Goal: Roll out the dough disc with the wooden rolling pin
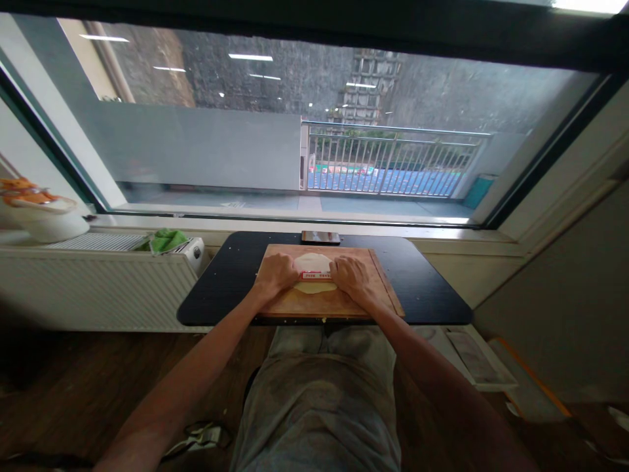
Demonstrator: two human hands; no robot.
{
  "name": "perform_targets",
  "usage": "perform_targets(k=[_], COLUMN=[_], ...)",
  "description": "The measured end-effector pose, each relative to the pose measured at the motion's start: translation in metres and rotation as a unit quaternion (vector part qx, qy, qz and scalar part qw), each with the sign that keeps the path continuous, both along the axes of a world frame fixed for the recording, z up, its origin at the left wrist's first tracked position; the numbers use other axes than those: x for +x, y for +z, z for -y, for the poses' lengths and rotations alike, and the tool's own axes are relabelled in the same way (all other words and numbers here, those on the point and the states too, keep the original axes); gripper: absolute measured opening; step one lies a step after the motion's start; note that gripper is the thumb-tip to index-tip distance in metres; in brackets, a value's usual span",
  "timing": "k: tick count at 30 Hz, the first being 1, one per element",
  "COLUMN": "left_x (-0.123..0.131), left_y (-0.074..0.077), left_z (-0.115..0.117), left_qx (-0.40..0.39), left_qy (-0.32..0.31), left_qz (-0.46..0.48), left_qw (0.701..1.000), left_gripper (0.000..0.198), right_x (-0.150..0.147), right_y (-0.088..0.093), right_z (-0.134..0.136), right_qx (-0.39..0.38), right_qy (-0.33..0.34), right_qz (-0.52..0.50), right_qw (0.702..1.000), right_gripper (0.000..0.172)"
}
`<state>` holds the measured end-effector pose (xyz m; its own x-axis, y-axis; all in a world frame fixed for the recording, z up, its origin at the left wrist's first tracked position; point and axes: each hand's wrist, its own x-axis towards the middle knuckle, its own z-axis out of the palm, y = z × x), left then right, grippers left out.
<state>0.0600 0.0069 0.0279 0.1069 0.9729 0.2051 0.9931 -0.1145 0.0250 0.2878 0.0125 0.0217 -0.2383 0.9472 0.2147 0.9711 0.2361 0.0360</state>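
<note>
Head view: left hand (278,270) and right hand (351,274) grasp the rolling pin (316,276); uneven pressure could tear dough (315,288) toward the board's near edge (314,311).

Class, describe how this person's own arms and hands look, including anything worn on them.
The left forearm and right forearm are bare as far as they show, with no sleeve in view. The left hand and right hand are ungloved, and neither wrist shows a watch or bracelet. Rings or small markings are too small to tell.
</note>
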Motion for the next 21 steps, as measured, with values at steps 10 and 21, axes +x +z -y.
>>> perform_targets(k=[10, 21], left_x=[0.002, 0.002], left_y=[0.004, 0.007], left_z=[-0.017, -0.04], left_qx=[0.014, 0.005], left_qy=[0.033, 0.03], left_qz=[0.025, 0.017], left_qw=[0.999, 0.999], left_gripper=[0.049, 0.052], right_x=[-0.003, -0.008], right_y=[0.008, 0.017], right_z=[-0.016, -0.035], right_qx=[-0.022, -0.01], right_qy=[0.022, -0.004], right_qz=[0.022, 0.016], right_qw=[0.999, 1.0], right_gripper=[0.041, 0.05])
